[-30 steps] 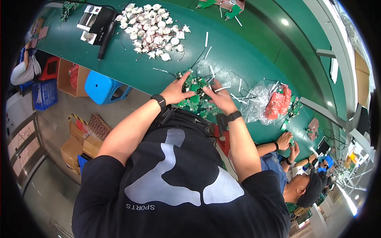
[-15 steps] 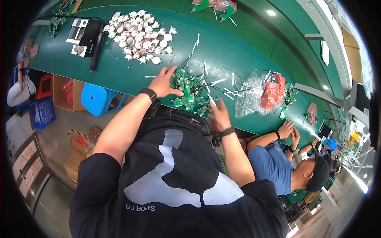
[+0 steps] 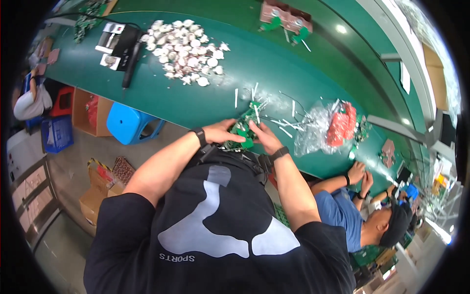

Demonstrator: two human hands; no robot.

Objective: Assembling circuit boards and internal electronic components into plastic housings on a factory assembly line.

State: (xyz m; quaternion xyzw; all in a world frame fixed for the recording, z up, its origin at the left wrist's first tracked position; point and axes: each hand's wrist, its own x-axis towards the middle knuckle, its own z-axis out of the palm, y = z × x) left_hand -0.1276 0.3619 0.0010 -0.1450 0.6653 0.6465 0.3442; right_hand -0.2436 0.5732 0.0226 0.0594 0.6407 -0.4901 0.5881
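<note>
Long green-topped workbench [image 3: 161,100] running diagonally, grey metal frame [image 3: 399,131] along right. Blue plastic stool [image 3: 125,120] beside bench's near edge; open cardboard carton [image 3: 80,111] and blue plastic crate [image 3: 58,136] to its left. Grey floor [image 3: 68,172]. Metal-framed panes [image 3: 35,197] at far left. Bright strip light [image 3: 437,230] at lower right.

Left arm [image 3: 166,169]: extended ahead of me and slanted inward, forearm bare.
Left wrist [image 3: 201,137]: nearly straight, carrying on the forearm's line.
Left hand [image 3: 219,132]: gripping, palm turned inward, my thumb [image 3: 237,138] pointing across to my right.
Right arm [image 3: 295,191]: forearm bare too, angled forward and leftward.
Right wrist [image 3: 279,152]: close to straight.
Right hand [image 3: 266,138]: gripping as well, thumb angled ahead and left, fingers partly hidden.
Hands: facing each other, near together but apart.
</note>
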